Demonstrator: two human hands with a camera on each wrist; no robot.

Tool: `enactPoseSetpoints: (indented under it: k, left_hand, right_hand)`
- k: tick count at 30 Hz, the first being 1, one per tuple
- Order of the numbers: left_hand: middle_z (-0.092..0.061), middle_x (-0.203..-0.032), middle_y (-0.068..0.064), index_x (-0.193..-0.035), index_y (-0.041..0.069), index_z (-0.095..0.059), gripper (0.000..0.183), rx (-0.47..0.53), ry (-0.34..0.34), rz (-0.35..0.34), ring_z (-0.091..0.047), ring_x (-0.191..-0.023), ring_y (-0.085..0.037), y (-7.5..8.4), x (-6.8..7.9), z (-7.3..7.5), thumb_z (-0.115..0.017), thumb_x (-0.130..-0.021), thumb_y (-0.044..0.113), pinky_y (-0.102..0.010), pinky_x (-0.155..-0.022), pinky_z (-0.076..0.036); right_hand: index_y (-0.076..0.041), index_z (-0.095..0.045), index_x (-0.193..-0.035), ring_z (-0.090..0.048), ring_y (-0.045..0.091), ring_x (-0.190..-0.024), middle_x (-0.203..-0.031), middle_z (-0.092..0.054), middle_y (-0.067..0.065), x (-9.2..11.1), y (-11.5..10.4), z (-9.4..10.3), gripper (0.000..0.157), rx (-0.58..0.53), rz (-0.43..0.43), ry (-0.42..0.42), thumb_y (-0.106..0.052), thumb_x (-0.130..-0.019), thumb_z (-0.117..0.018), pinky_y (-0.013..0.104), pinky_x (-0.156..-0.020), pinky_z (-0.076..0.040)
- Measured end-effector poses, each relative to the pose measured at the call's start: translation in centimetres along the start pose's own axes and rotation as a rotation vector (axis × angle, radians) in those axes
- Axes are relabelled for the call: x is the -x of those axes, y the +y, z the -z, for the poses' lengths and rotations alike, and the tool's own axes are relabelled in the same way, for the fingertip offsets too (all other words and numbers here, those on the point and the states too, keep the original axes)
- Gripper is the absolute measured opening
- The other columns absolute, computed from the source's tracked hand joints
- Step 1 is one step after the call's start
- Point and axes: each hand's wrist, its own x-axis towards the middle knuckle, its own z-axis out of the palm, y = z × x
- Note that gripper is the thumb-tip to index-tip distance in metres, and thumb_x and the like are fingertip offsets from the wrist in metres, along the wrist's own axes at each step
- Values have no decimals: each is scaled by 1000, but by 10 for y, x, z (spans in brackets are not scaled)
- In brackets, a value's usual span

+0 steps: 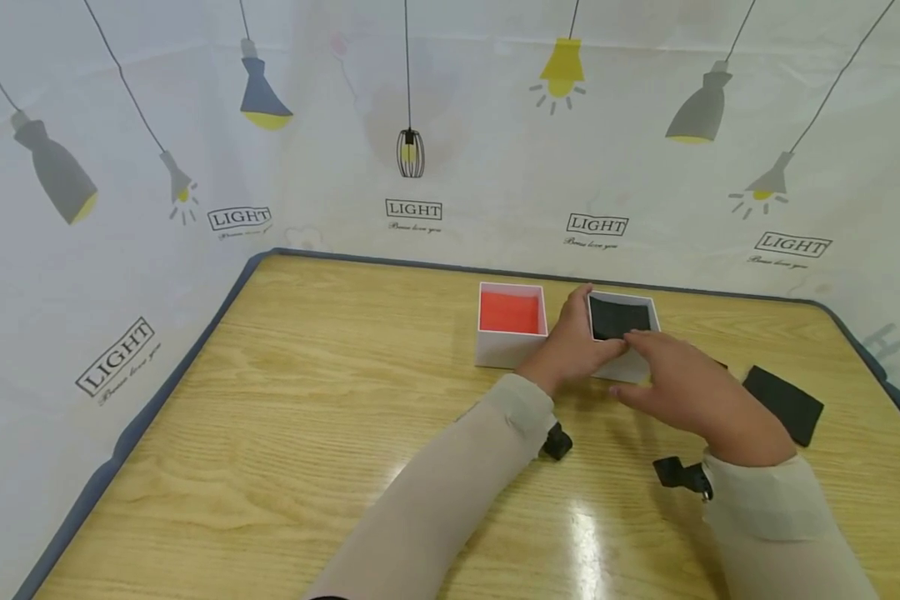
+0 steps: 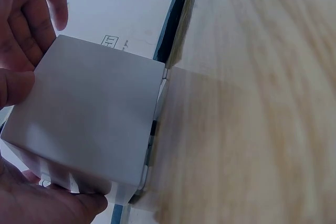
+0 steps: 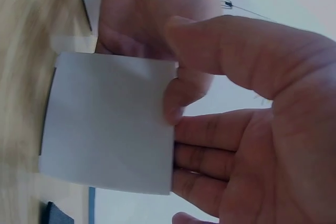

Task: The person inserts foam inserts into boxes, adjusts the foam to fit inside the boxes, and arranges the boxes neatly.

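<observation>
A small white open-topped box [image 1: 622,364] stands toward the back of the table, with a flat black sheet [image 1: 618,318] inside it. My left hand [image 1: 570,342] grips this box at its left side, thumb over the front rim; in the right wrist view that thumb [image 3: 177,100] bends over the top edge. My right hand [image 1: 690,383] reaches in from the right. Its fingers [image 3: 210,150] extend over the top edge near the black sheet, and its thumb stands off in front. The box's plain front face fills much of the left wrist view.
Left of the left hand stands a second white box [image 1: 506,348] with a red sheet [image 1: 508,312] inside. A black square piece [image 1: 783,404] lies on the wooden table [image 1: 330,400] to the right. A printed white curtain [image 1: 480,100] hangs behind the table's dark edge.
</observation>
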Motion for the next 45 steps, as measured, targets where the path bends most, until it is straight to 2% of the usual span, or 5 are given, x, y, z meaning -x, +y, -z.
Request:
enactPoseSetpoints:
  k: [7,16,27,37,45]
  left_hand:
    - [-46,-145,-4,-167,17,-16,101,5,-3,1,-51,-114,-14,-1,0,1,-81,-92,34,-30,-107,-49]
    - [-44,-151,-4,-168,19,-15,102,18,-7,8,-52,-116,-14,-1,0,1,-79,-92,39,-30,-106,-51]
    - [-45,-149,-4,-168,19,-15,100,34,-14,-3,-52,-116,-14,-1,-1,1,-79,-93,37,-29,-105,-51]
    - [-45,-147,-4,-168,20,-14,99,29,-24,-5,-51,-112,-15,-2,-3,2,-77,-93,33,-28,-102,-50]
    - [-44,-150,-3,-168,20,-16,98,18,-12,4,-51,-114,-15,-1,1,2,-77,-93,35,-31,-104,-49]
  right_hand:
    - [13,-49,-147,-53,54,-132,-147,-54,34,-6,4,-6,74,-20,-5,30,-33,-96,-77,68,-106,-46]
    - [5,-51,-150,-45,49,-144,-154,-51,28,-15,4,-16,68,-58,22,129,-25,-95,-76,74,-121,-19]
    - [2,-56,-148,-49,45,-143,-152,-55,25,-18,9,-23,59,-88,52,168,-24,-98,-73,75,-121,-16]
    - [5,-61,-142,-55,47,-135,-146,-61,25,-23,11,-25,52,-145,41,193,-23,-100,-69,66,-111,-43]
    - [5,-66,-134,-62,46,-123,-135,-66,25,-24,11,-27,43,-156,30,228,-20,-100,-68,65,-103,-49]
